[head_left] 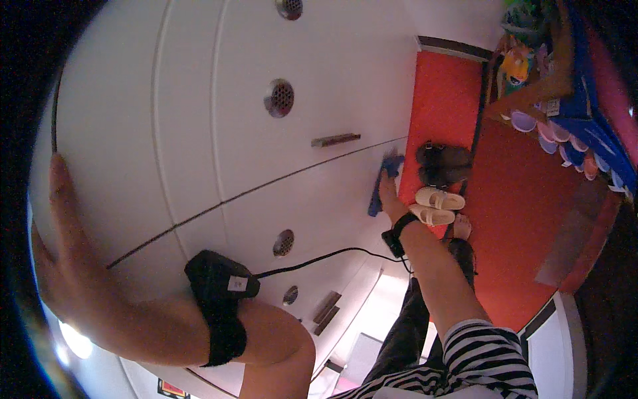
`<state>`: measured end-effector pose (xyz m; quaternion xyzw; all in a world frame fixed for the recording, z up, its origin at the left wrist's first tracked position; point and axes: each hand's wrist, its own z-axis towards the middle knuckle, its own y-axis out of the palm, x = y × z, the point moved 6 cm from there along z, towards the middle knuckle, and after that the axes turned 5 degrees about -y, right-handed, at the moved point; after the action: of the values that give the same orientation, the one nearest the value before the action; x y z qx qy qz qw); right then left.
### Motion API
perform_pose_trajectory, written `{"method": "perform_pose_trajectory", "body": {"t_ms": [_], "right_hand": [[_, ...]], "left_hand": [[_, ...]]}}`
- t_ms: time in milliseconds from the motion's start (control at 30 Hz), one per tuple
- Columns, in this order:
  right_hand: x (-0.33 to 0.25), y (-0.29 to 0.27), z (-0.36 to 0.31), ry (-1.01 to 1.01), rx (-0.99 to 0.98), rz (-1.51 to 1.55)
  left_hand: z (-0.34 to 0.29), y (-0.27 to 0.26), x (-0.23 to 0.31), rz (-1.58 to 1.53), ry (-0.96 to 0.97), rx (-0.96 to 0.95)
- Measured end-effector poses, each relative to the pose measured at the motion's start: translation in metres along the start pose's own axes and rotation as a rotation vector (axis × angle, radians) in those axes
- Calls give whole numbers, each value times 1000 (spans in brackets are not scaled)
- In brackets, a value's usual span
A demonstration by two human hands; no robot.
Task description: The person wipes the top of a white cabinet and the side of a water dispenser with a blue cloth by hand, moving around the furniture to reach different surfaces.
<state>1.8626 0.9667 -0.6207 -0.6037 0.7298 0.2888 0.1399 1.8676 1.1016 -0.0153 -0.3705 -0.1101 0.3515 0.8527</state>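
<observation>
A blue cloth [377, 193] lies against the lower part of a white cabinet door [319, 206]. My right hand [389, 191] presses on it, fingers wrapped partly around the fabric. Far to the left, my left hand [61, 199] reaches up along the cabinet's edge with fingers stretched out, holding nothing that I can see. Part of it lies in shadow near the rim. A black strapped device [216, 276] sits on my left forearm, and a cable [312, 261] runs from it toward the black band [399, 234] on my right wrist.
The cabinet has round metal vents [279, 98] and bar handles [335, 140]. Dark shoes [444, 165] and cream slippers [438, 199] stand on the red floor [512, 246] by my bare foot [462, 227]. At the upper right, a rack [531, 96] holds several colourful items.
</observation>
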Motion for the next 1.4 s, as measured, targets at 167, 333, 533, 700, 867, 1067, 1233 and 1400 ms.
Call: {"method": "perform_pose_trajectory", "body": {"t_ms": [167, 333, 533, 700, 867, 1067, 1233, 1400], "right_hand": [[-9, 7, -56, 73, 27, 158], [-59, 33, -137, -405, -129, -140], [-107, 58, -270, -913, -330, -346], [-94, 62, -292, -866, -457, -170], [-40, 44, -218, -576, -85, -237], [82, 8, -89, -22, -53, -66], [80, 11, -136, -8, -140, -140], [48, 46, -165, -319, -71, 55]], "left_hand": [[5, -4, 0, 61, 58, 8], [16, -5, 6, 237, 137, -17], [-10, -15, 11, 50, 475, 273], [-72, -68, -9, -673, 413, 33], [-145, -65, -71, -634, 361, -118], [-202, -74, -131, -662, 383, -221], [-227, -99, -181, -723, 280, -287], [-238, -113, -208, -851, 277, -314]]}}
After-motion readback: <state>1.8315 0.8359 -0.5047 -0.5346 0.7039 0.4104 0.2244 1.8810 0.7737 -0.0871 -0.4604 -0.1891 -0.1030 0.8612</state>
